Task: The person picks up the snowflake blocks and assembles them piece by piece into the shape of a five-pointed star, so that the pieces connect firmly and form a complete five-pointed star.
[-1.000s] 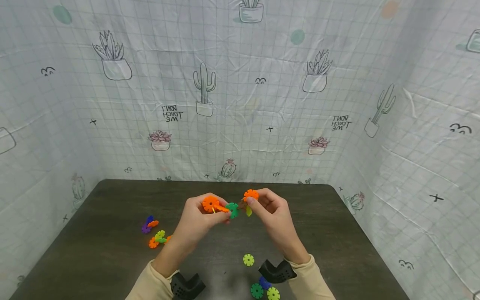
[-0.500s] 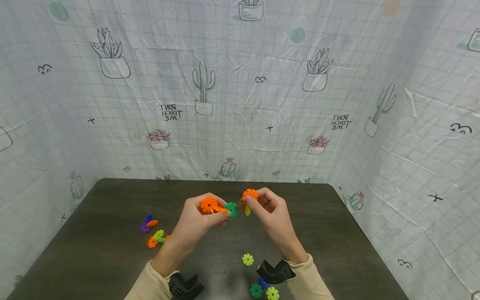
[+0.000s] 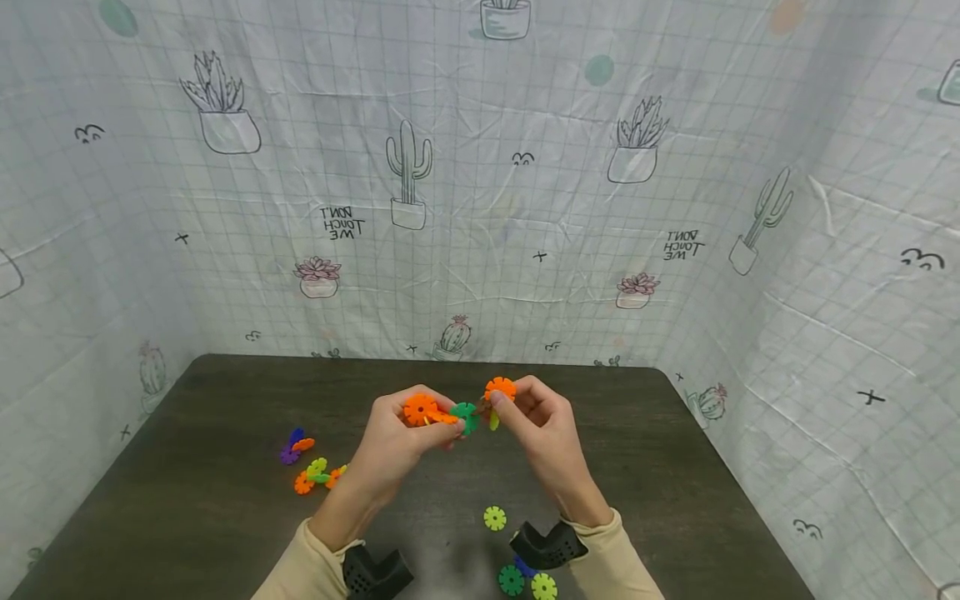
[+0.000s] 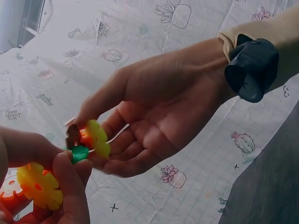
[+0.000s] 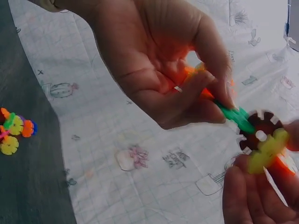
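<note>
My left hand (image 3: 401, 433) grips joined notched plastic discs, with an orange disc (image 3: 420, 408) over the fingers and a green disc (image 3: 467, 412) sticking out past the thumb tip. Opposite it, my right hand (image 3: 546, 429) pinches a small cluster: an orange disc (image 3: 500, 388), a yellow disc (image 3: 493, 419) and a dark brown disc (image 5: 264, 123). In the right wrist view, the green disc (image 5: 236, 116) overlaps the brown disc's edge; whether a slot is engaged I cannot tell. Fingers hide part of both clusters.
Loose yellow (image 3: 495, 518), green (image 3: 512, 580), blue (image 3: 525, 567) and another yellow disc (image 3: 544, 587) lie near the front. At left rest a purple, blue and orange cluster (image 3: 291, 454) and an orange and yellow cluster (image 3: 317, 471). A patterned cloth (image 3: 480, 283) surrounds the dark table (image 3: 247, 417).
The green disc in my left hand has tilted slightly, and the left-hand cluster has turned a little. Both hands stay nearly in place, and the head view has shifted slightly.
</note>
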`<state>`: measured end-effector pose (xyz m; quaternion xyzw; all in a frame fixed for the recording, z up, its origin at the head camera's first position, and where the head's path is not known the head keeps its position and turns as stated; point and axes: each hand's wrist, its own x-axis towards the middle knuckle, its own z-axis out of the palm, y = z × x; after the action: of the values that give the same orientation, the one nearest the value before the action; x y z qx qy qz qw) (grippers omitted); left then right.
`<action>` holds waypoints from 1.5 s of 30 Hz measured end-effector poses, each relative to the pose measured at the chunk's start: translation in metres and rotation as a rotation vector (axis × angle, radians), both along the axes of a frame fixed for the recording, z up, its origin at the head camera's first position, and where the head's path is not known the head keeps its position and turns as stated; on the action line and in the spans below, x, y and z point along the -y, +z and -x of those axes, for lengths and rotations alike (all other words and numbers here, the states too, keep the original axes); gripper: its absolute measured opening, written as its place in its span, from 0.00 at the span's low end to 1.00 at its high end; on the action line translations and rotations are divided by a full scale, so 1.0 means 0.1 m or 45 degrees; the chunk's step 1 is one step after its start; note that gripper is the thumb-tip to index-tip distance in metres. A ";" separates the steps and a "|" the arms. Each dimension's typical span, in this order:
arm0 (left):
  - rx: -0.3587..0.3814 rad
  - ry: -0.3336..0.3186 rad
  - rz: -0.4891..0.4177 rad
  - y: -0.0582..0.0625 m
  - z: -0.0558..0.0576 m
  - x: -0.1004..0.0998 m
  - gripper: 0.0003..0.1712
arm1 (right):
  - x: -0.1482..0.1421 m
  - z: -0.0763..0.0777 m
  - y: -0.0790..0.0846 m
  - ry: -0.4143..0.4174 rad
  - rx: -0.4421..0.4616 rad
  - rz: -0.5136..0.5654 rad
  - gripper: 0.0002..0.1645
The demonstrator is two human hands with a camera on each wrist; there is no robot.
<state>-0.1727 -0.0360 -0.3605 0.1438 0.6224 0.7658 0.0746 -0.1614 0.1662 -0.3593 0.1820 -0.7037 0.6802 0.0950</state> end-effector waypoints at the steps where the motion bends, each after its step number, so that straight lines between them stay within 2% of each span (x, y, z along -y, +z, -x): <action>1: -0.002 0.000 -0.006 0.00 0.00 0.00 0.12 | 0.01 0.00 0.00 -0.005 0.004 0.002 0.10; 6: 0.021 0.004 -0.007 -0.03 0.01 -0.01 0.12 | 0.01 -0.01 -0.01 0.011 0.029 -0.016 0.12; 13: 0.077 -0.038 0.065 -0.08 -0.01 -0.03 0.15 | -0.07 0.01 -0.02 -0.001 0.102 -0.103 0.13; 18: 0.004 -0.133 0.148 -0.10 -0.01 0.01 0.19 | -0.11 0.02 -0.01 -0.028 0.144 -0.104 0.14; 22: -0.061 -0.229 0.266 -0.10 -0.01 0.06 0.23 | -0.15 0.02 0.01 -0.070 0.159 -0.132 0.14; 27: -0.087 -0.262 0.368 -0.07 -0.01 0.09 0.23 | -0.19 0.03 0.04 -0.101 0.165 -0.167 0.14; 32: -0.064 -0.299 0.283 -0.07 -0.01 0.09 0.23 | -0.21 0.04 0.05 -0.097 0.166 -0.177 0.15; 39: -0.083 -0.291 0.135 -0.09 -0.01 0.11 0.22 | -0.25 0.04 0.03 -0.085 0.152 -0.170 0.18; 43: -0.097 -0.282 0.072 -0.08 -0.01 0.12 0.21 | -0.33 0.06 -0.05 -0.086 0.154 -0.138 0.21; 45: -0.095 -0.272 0.044 -0.06 -0.02 0.13 0.20 | -0.39 0.10 -0.14 -0.086 0.197 -0.189 0.21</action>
<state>-0.1709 -0.0486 -0.3664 0.2364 0.6188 0.7369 0.1351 -0.1710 0.2047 -0.3731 0.1116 -0.7630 0.6347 0.0496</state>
